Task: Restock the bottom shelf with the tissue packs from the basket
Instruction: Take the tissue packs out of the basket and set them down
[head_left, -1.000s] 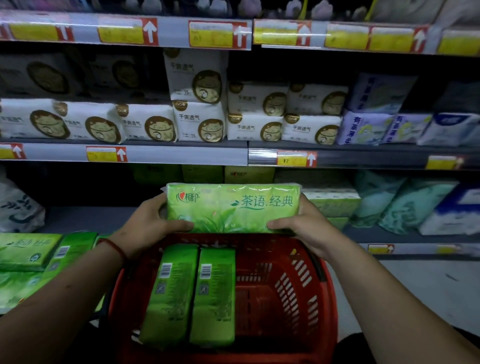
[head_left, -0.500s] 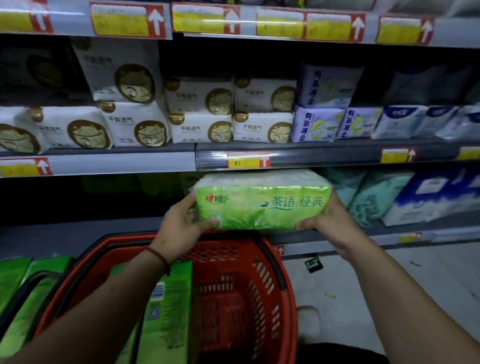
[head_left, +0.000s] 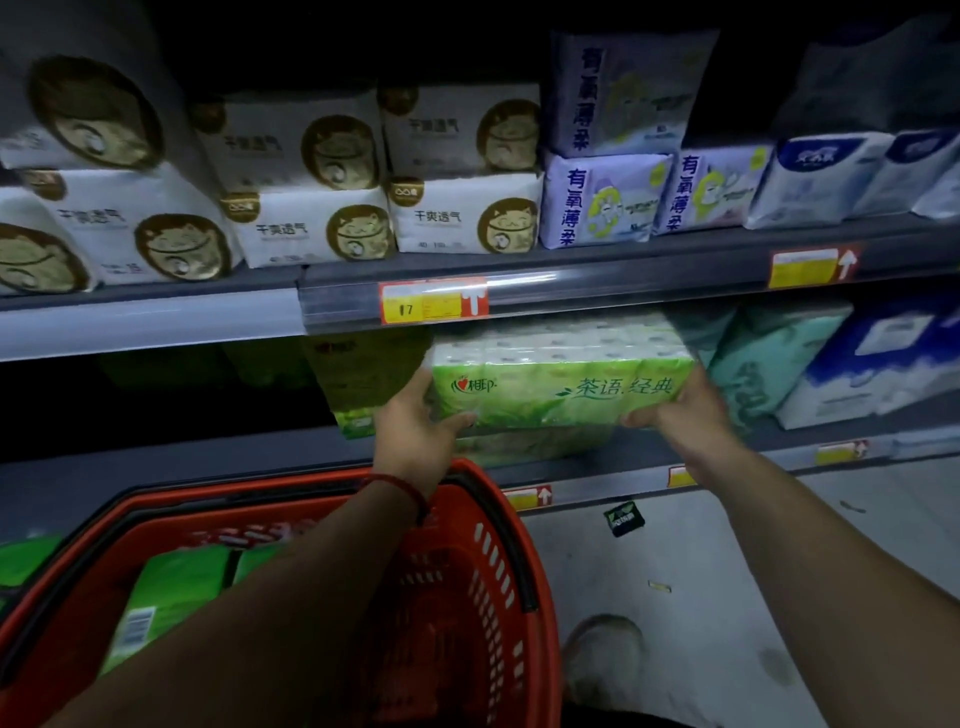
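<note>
A: With left hand (head_left: 415, 423) and right hand (head_left: 688, 415) clamped on its ends, holding one tissue pack (head_left: 561, 387) level at the bottom shelf (head_left: 234, 462) opening, just above a stocked pack (head_left: 530, 448).

B: Set down yet?

A: Not yet. Judging it partway: can see green packs (head_left: 358, 379) shelved already, and at least two spare packs (head_left: 171, 595) waiting in the basket (head_left: 540, 629).

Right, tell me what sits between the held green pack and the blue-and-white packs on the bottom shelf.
Teal packs stand between the green pack and the blue-and-white packs, seen in the head view.
</note>
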